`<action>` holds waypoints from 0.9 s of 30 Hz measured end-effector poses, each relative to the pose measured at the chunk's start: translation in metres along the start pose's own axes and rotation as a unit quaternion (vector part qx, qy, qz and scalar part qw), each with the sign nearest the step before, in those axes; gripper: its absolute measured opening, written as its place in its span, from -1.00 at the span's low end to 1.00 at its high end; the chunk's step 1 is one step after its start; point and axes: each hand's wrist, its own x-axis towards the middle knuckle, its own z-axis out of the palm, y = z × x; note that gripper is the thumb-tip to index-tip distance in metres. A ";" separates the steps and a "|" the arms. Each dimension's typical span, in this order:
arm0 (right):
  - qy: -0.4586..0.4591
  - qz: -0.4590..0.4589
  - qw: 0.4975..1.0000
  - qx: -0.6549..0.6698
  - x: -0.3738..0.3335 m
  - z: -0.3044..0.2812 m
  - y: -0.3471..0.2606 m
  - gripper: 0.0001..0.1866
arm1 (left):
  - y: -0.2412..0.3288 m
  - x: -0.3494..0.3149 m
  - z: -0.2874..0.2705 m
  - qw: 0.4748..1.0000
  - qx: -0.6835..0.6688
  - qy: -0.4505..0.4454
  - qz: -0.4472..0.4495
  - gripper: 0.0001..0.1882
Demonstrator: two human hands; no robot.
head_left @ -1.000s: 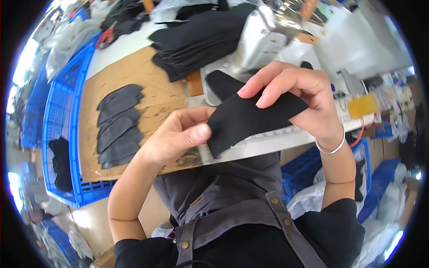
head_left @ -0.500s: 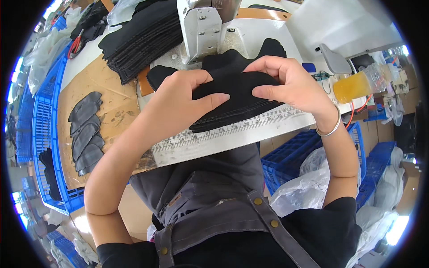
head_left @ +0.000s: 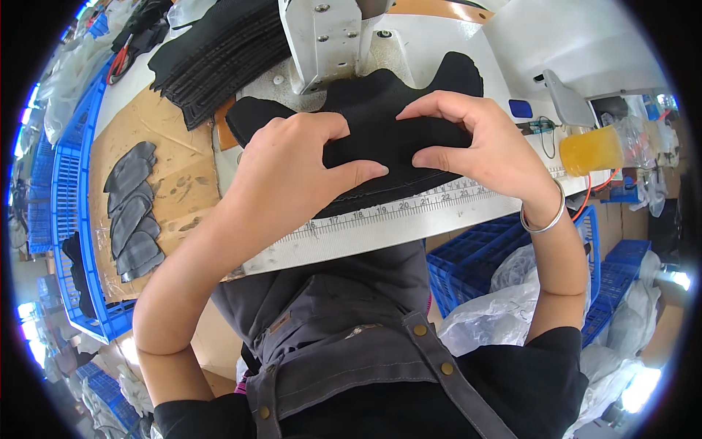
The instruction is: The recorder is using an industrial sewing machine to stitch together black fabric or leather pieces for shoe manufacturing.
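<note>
A black fabric piece (head_left: 380, 110) with a wavy outline lies beneath the sewing machine head (head_left: 325, 36), layered at its near edge. My left hand (head_left: 296, 157) is on its left part, thumb and forefinger apart; its other fingers are mostly hidden. Over the right part my right hand (head_left: 482, 139), with a bracelet at the wrist, is bent with thumb and fingers spread. Fabric shows between the fingertips of each hand, with no pinch visible. Along the table's near edge runs a printed ruler strip (head_left: 395, 216).
A tall stack of black fabric pieces (head_left: 219, 58) stands at the far left. Several grey curved pieces (head_left: 135, 212) overlap on cardboard (head_left: 183, 175). Red-handled scissors (head_left: 119, 64) lie beyond. A bottle of yellow liquid (head_left: 592, 151) is at right, above a blue crate (head_left: 468, 256).
The black fabric lies flatter and wider between my hands, which have spread slightly apart. The whole view has shifted a little.
</note>
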 end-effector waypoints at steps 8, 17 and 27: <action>0.007 0.003 1.000 0.006 0.001 0.002 -0.001 -0.60 | 0.001 0.000 -0.002 1.000 0.001 -0.002 -0.016 -0.56; 0.007 -0.003 1.000 -0.002 0.000 0.001 0.000 -0.61 | 0.002 0.000 0.000 1.000 0.023 -0.007 -0.006 -0.60; 0.017 -0.039 0.990 -0.131 0.008 0.010 -0.014 -0.42 | 0.002 0.001 0.002 0.999 0.048 0.009 0.020 -0.61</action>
